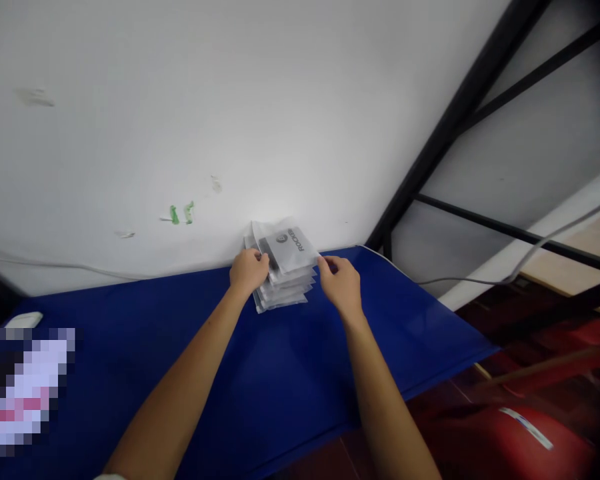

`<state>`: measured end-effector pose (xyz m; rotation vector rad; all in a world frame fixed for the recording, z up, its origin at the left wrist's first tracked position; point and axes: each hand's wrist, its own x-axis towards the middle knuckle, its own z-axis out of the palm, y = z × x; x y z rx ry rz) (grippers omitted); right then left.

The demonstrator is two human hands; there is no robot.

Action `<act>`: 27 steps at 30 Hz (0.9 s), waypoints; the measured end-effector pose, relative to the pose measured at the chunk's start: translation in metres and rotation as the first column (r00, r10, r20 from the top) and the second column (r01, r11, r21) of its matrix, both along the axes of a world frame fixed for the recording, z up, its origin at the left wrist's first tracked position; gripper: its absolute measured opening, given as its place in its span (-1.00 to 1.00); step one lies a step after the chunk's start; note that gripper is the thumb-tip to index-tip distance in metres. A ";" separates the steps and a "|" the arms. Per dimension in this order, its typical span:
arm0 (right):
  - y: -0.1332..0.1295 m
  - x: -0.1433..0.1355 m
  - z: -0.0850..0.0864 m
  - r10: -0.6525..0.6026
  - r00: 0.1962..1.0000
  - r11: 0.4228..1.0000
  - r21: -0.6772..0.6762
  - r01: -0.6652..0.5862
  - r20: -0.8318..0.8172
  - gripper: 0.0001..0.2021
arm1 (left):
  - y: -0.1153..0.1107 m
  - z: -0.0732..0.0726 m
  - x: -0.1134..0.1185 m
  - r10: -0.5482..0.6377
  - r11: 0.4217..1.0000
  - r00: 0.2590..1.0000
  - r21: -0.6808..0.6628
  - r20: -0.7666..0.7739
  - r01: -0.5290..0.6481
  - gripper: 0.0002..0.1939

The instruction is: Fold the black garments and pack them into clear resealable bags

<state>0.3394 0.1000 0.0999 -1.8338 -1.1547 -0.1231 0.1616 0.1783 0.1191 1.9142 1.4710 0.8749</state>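
Note:
A stack of translucent plastic packets (pixel 284 293) stands on the blue table (pixel 280 373), close against the white wall. The top packet (pixel 293 250) has dark lettering and a round logo on a grey panel inside it. My left hand (pixel 250 270) pinches this packet at its left edge, fingers closed. At the opposite side, my right hand (pixel 341 280) has thumb and forefinger closed on the packet's right corner. Lower packets stick out unevenly beneath, partly covered by the top one and my left hand.
A white object (pixel 24 321) and a pixelated patch lie at the table's left. Black metal bars (pixel 430 147) rise on the right, with a grey cable (pixel 517 267) running past them. Beyond the table's right edge is a red seat (pixel 535 440).

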 end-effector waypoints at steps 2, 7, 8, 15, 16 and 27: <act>0.002 0.001 -0.002 0.003 1.000 1.000 -0.006 -0.004 -0.019 -0.67 | 0.006 -0.001 0.002 0.003 1.000 1.000 -0.025 0.027 -0.002 -0.78; 0.005 0.004 -0.006 0.014 0.998 1.000 0.014 -0.013 -0.054 -0.69 | 0.015 -0.004 0.006 0.029 0.998 0.994 -0.064 0.105 -0.023 -0.78; 0.006 0.004 -0.006 0.017 0.998 1.000 0.020 -0.016 -0.061 -0.70 | 0.016 -0.004 0.006 0.033 0.997 0.992 -0.070 0.123 -0.024 -0.77; 0.008 0.002 -0.004 0.037 0.995 0.997 0.077 -0.030 -0.087 -0.72 | 0.018 -0.003 0.009 0.033 0.995 0.964 -0.096 0.265 -0.008 -0.77; 0.007 0.000 -0.003 0.039 0.995 0.996 0.087 -0.031 -0.090 -0.71 | 0.017 -0.001 0.008 0.035 0.995 0.957 -0.096 0.287 -0.007 -0.78; -0.031 -0.067 0.008 0.228 0.967 0.959 0.196 -0.203 -0.112 -0.76 | -0.031 0.001 -0.067 0.148 0.988 0.878 -0.099 0.454 -0.116 -0.81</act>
